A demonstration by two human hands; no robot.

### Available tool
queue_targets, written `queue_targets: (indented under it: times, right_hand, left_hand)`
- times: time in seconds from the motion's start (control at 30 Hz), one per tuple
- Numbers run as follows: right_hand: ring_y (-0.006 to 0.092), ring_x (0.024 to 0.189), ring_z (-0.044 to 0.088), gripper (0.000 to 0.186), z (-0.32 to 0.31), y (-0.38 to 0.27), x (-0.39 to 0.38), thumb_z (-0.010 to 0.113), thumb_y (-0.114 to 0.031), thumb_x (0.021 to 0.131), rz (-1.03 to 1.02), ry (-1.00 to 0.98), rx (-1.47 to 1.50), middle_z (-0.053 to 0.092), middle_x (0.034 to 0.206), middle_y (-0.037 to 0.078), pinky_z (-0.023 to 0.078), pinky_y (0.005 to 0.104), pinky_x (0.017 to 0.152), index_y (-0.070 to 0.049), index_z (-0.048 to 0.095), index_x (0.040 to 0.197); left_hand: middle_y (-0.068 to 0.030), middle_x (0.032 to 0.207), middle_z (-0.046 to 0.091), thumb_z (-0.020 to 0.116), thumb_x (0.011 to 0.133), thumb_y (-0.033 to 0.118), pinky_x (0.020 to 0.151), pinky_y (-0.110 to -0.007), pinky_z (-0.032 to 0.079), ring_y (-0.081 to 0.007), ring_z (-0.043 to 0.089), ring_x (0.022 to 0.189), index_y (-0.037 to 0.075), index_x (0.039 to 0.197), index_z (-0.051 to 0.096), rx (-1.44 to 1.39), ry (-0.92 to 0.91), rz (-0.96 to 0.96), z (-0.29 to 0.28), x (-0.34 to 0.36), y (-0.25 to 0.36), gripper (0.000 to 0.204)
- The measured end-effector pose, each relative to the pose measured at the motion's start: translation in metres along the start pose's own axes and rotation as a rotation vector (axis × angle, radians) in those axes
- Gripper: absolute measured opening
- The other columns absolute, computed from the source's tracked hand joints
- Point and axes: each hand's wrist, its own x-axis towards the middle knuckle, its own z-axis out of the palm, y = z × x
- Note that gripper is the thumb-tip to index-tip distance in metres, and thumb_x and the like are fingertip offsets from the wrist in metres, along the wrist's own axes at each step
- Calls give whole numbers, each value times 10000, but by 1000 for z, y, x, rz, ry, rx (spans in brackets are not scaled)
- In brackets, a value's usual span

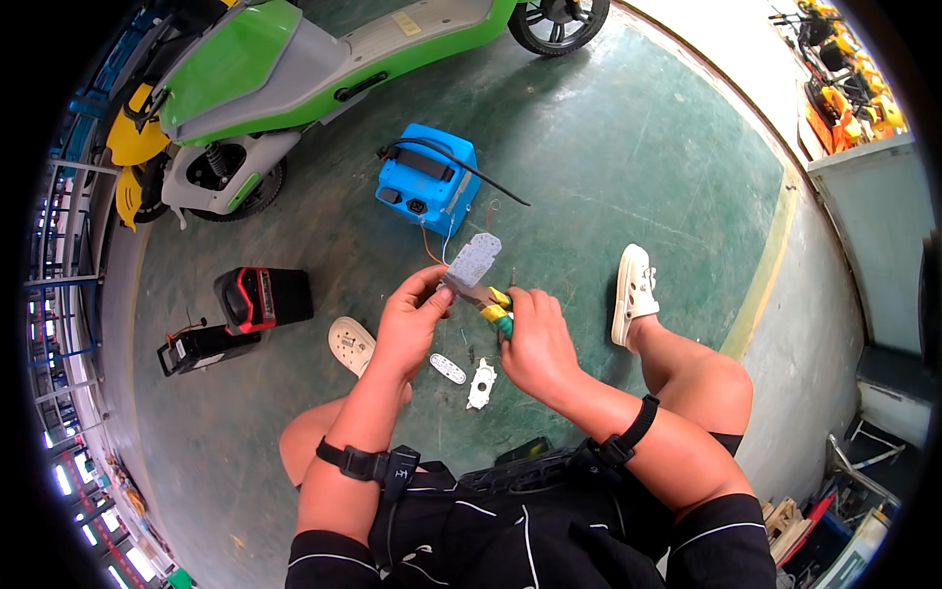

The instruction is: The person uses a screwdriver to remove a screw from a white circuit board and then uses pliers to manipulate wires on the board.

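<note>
The black shirt (pixel 461 540) looms on my feed; my left grip (pixel 410 322) pinches a pale panel (pixel 475 258), my right grip (pixel 538 344) wraps yellow-green pliers (pixel 497 311).

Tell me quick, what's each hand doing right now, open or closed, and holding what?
Left hand: closed, holding the grey plate near its lower end.
Right hand: closed around the pliers.

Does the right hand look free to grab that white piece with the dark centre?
Probably not straight away: the right hand is closed around the yellow-and-green pliers. Otherwise the white piece seems within reach, with nothing covering it.
</note>
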Motion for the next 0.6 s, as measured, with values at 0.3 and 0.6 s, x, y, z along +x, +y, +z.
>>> queue_targets:
  times: [0.3, 0.6]
  right_hand:
    - [381, 1045, 538, 532, -8, -1, 5, 620, 41, 728, -89, 76, -111, 537, 1130, 203, 475, 467, 877, 37, 518, 1250]
    - [330, 1074, 527, 414, -25, -2, 19, 561, -56, 833, -176, 185, -312, 534, 1139, 156, 462, 423, 884, -24, 535, 1245]
  left_hand:
    - [-6, 1056, 681, 645, 992, 80, 818, -277, 511, -102, 606, 913, 62, 1255, 654, -25, 28, 62, 1, 0, 0, 265]
    - [-48, 1143, 683, 652, 988, 74, 901, -320, 536, -147, 638, 1010, 63, 1272, 621, -139, -27, 131, -5, 1, -8, 285]
